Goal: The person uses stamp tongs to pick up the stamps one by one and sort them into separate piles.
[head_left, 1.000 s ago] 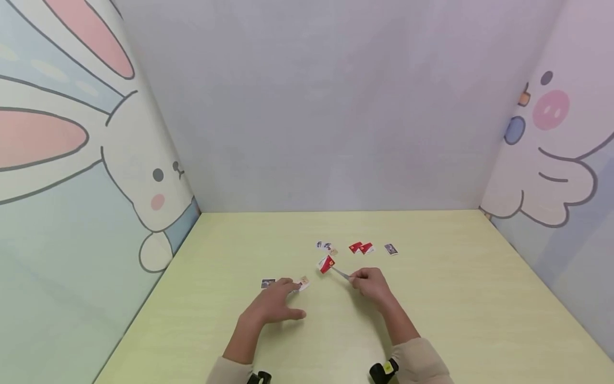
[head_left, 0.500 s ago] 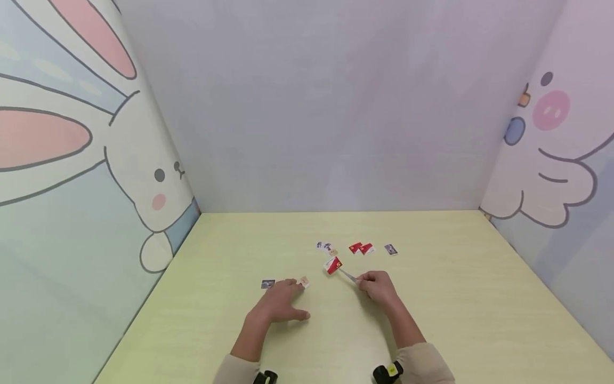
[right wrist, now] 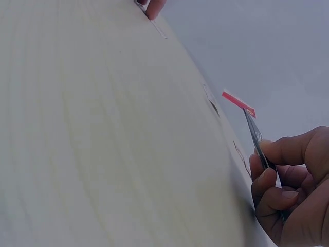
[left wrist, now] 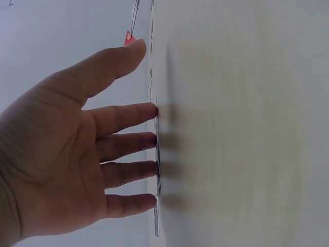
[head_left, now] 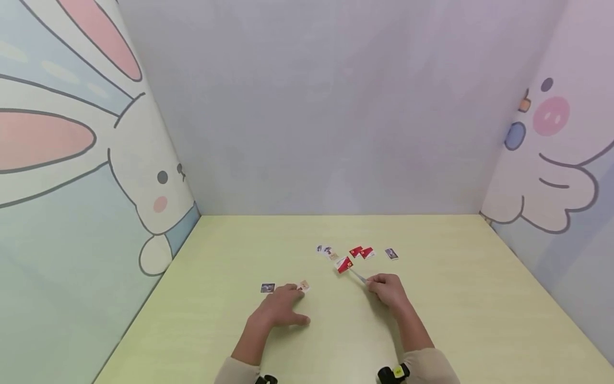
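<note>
My right hand (head_left: 389,291) pinches a pair of metal tweezers (right wrist: 255,135) between thumb and fingers. The tweezers' tips grip the corner of a small red-and-white card (head_left: 344,264), which hangs above the table in the right wrist view. My left hand (head_left: 280,308) lies with fingers spread and straight, its fingertips touching small cards on the table. From under those fingers a dark picture card (head_left: 267,288) sticks out on the left and a pale card with an orange-brown print (head_left: 304,286) on the right; what lies between them is covered by the hand.
Behind the held card, two red-and-white cards (head_left: 362,252) overlap on the table (head_left: 230,250). A dark picture card (head_left: 391,254) lies to their right. Several pale printed cards (head_left: 327,250) form a slanting row to their left. Walls with cartoon animals enclose the back and sides.
My right hand has moved to the right, carrying the red-and-white card in the tweezers towards the two red cards. The left hand has stayed on its cards, shifting only slightly.
</note>
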